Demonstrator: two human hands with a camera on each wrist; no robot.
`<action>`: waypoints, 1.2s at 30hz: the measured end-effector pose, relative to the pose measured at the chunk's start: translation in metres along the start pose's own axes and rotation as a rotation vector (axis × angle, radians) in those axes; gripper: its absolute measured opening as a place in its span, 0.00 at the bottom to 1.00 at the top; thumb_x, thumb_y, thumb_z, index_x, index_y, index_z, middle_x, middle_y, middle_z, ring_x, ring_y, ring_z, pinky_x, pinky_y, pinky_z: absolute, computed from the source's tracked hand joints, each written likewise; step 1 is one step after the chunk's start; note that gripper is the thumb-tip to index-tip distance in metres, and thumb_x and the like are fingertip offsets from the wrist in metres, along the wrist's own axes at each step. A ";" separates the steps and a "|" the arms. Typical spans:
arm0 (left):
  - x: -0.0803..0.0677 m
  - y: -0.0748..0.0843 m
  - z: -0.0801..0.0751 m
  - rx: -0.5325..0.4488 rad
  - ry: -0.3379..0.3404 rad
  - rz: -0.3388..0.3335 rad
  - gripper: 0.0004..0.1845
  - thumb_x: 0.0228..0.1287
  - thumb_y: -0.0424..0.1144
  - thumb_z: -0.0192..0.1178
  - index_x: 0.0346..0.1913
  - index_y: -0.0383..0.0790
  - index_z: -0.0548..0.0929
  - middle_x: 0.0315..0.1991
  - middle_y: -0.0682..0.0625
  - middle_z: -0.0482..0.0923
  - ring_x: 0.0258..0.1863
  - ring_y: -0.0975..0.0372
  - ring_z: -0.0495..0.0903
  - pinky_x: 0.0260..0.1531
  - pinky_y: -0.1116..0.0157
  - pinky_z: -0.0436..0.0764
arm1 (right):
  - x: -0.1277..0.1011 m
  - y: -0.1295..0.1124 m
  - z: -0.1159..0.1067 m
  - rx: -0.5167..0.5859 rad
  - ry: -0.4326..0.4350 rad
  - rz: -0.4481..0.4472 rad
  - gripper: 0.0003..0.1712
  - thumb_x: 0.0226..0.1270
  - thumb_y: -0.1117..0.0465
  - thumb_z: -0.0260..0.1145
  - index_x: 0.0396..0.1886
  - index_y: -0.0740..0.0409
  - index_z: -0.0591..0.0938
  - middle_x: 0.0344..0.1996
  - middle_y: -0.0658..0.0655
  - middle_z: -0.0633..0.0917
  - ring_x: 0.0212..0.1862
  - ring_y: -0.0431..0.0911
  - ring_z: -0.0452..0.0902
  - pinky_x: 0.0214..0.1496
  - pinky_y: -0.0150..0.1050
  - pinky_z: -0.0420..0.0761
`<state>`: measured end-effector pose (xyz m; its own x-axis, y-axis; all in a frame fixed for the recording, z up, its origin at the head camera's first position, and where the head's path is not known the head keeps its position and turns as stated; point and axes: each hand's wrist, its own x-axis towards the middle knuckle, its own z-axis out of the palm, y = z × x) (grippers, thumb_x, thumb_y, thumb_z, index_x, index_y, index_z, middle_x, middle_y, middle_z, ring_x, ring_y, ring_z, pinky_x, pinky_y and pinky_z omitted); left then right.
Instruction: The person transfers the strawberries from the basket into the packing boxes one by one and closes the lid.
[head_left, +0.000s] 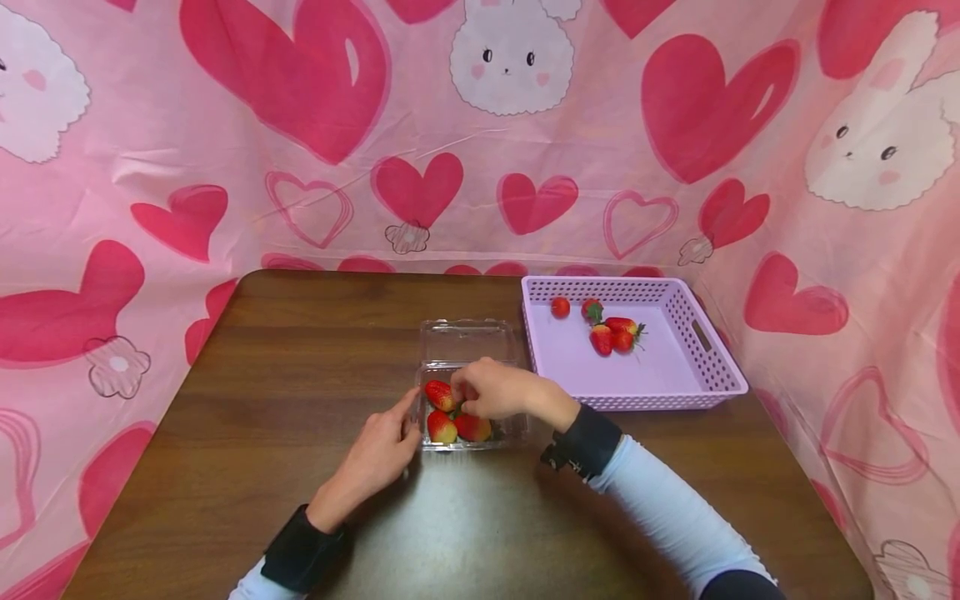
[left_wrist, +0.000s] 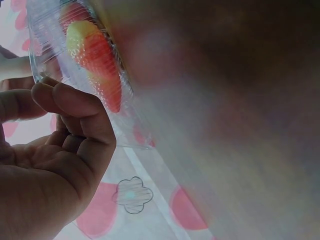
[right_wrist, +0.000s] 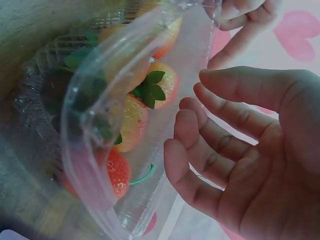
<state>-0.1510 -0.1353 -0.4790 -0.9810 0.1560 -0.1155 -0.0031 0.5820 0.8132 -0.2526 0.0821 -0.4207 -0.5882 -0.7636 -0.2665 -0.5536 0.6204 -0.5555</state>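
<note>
A clear plastic clamshell box (head_left: 512,431) lies on the table with its lid (head_left: 468,342) folded back. Several strawberries (head_left: 441,427) are inside it; green leaves (right_wrist: 150,90) show on some in the right wrist view. My left hand (head_left: 380,450) is at the box's left side, thumb and forefinger pinching the rim, other fingers curled in the left wrist view. Over the box's right half hovers my right hand (head_left: 497,389). Its loosely bent fingers (right_wrist: 187,127) hold nothing, with the fingertips beside the strawberries. In the head view this hand hides part of the box.
A lilac perforated basket (head_left: 660,375) stands at the right back of the brown table (head_left: 315,358), close to the box. In it lie several strawberries (head_left: 601,340) and a round red fruit (head_left: 560,307). A pink heart-patterned cloth (head_left: 315,158) hangs behind and at both sides.
</note>
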 end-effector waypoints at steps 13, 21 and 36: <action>0.001 -0.001 0.002 0.000 0.005 -0.001 0.35 0.74 0.31 0.62 0.81 0.35 0.64 0.22 0.50 0.72 0.15 0.58 0.73 0.19 0.65 0.75 | -0.003 0.002 -0.018 -0.010 0.060 -0.008 0.07 0.74 0.64 0.69 0.47 0.60 0.86 0.26 0.49 0.82 0.28 0.45 0.78 0.34 0.38 0.82; 0.001 -0.002 0.001 0.014 0.013 0.001 0.35 0.74 0.32 0.62 0.81 0.35 0.64 0.21 0.50 0.73 0.15 0.58 0.73 0.19 0.65 0.76 | -0.011 0.006 -0.039 -0.044 0.139 -0.023 0.08 0.73 0.64 0.68 0.48 0.61 0.87 0.30 0.48 0.84 0.32 0.45 0.77 0.40 0.39 0.81; -0.001 0.000 0.001 0.008 0.002 0.004 0.36 0.74 0.32 0.62 0.81 0.35 0.64 0.21 0.50 0.73 0.15 0.58 0.73 0.20 0.65 0.77 | -0.036 0.030 -0.078 -0.047 0.255 0.100 0.07 0.69 0.66 0.68 0.44 0.62 0.85 0.34 0.54 0.86 0.35 0.50 0.78 0.42 0.45 0.83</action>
<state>-0.1501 -0.1347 -0.4800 -0.9813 0.1572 -0.1109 0.0028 0.5879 0.8089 -0.2943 0.1418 -0.3663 -0.7676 -0.6317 -0.1078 -0.5083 0.7026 -0.4979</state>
